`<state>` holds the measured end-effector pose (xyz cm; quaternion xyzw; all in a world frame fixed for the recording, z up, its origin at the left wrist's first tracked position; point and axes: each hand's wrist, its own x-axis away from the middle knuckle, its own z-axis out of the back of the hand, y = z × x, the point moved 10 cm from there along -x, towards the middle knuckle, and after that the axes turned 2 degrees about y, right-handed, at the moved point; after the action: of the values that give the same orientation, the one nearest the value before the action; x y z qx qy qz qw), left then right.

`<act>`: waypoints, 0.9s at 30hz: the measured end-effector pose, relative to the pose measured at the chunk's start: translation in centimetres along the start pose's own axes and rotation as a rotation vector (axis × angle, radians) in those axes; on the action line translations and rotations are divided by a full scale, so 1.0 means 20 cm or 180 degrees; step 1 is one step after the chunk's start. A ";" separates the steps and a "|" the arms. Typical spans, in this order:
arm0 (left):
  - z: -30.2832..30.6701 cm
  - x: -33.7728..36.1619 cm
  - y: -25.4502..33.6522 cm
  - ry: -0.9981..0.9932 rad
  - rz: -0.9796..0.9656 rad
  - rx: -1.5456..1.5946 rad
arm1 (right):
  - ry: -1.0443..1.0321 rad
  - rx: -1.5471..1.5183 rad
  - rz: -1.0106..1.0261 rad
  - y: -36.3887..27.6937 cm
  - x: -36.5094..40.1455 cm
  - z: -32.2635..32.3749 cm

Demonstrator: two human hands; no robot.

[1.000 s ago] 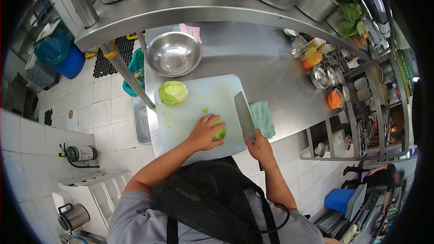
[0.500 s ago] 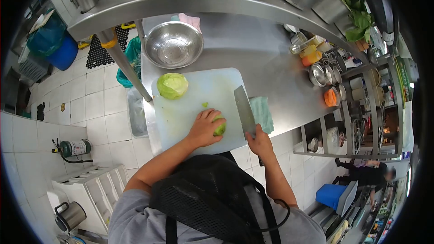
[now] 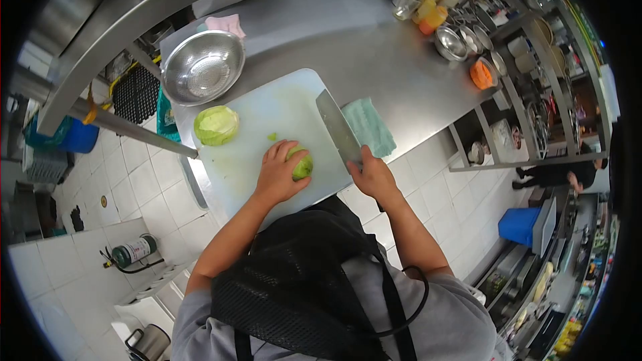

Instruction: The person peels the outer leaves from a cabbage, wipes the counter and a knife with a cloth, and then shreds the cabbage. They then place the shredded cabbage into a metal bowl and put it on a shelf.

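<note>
Cabbage piece (image 3: 301, 164), green, near edge of white cutting board (image 3: 267, 113), pinned under my left hand (image 3: 279, 174); my right hand (image 3: 372, 175) clenched on cleaver (image 3: 338, 128) just right of it; second cabbage half (image 3: 217, 125) farther left, steel bowl (image 3: 202, 67) beyond, teal cloth (image 3: 369, 127) beside the board.

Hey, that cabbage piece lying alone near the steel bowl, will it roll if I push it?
Probably not: the cabbage piece looks domed and seems to sit flat side down, so it would likely slide on the cutting board. Its tightly packed leaves suggest it feels firm and dense.
</note>
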<state>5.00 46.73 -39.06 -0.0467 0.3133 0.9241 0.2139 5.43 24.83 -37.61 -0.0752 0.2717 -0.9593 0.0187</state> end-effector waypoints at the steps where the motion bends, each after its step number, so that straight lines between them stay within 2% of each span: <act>1: 0.00 0.00 0.00 0.0013 0.0028 -0.0015 | -0.0041 0.0018 -0.0056 0.00 0.00 0.00; 11: 0.00 -0.03 0.02 -0.0071 -0.0037 -0.0129 | -0.0212 -0.0079 -0.0213 0.01 0.01 0.02; 16: 0.01 -0.04 0.04 -0.0691 -0.0056 0.0067 | -0.0282 -0.0116 -0.0248 0.01 0.01 0.02; 27: -0.04 -0.02 0.01 -0.0943 -0.0099 -0.0097 | -0.0090 -0.0083 -0.0068 0.02 0.02 0.01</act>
<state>5.27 45.99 -39.55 0.0821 0.2635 0.9221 0.2714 5.06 24.46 -37.64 -0.0918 0.2831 -0.9546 0.0113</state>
